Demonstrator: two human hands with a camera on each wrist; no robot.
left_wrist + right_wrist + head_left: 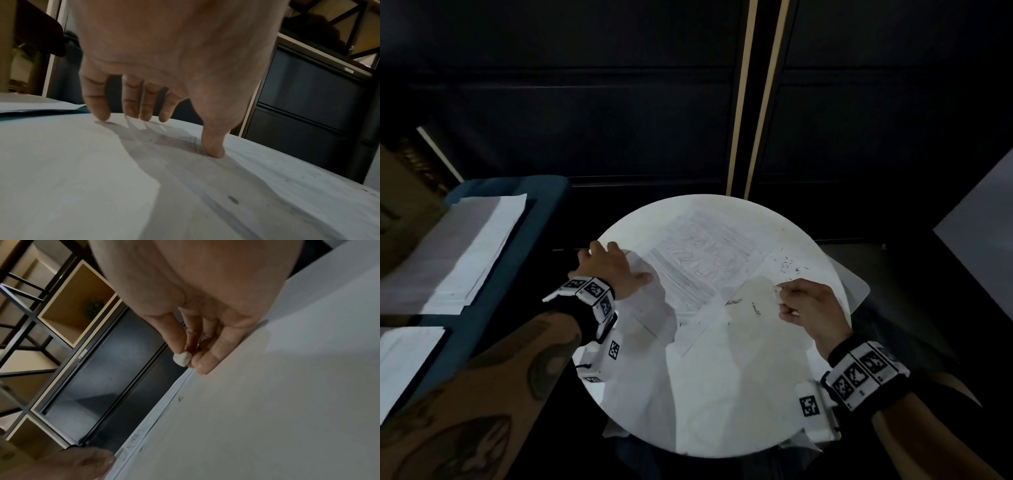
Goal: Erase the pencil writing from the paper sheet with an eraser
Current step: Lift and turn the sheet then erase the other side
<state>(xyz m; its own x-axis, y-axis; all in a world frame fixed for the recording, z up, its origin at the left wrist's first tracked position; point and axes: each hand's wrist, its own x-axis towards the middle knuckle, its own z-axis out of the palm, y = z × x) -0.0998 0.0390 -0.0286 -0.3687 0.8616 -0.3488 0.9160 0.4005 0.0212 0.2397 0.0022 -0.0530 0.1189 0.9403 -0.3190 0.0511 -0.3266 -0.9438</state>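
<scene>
Overhead, my left hand (610,266) spreads flat on the paper sheet (698,263); only the right wrist view shows the eraser (182,359) (small, worn) pinched by my right hand (205,318).

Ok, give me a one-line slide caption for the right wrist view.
Right hand pinches a small worn eraser above the white paper sheet.

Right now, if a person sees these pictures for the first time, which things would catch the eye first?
First the round white table, bright in the dark room, with a pencil-covered paper sheet on it. Then the left hand, spread on the sheet's left edge, fingertips pressing down. On the right, the right hand pinches a small white eraser beside dark crumbs.
</scene>
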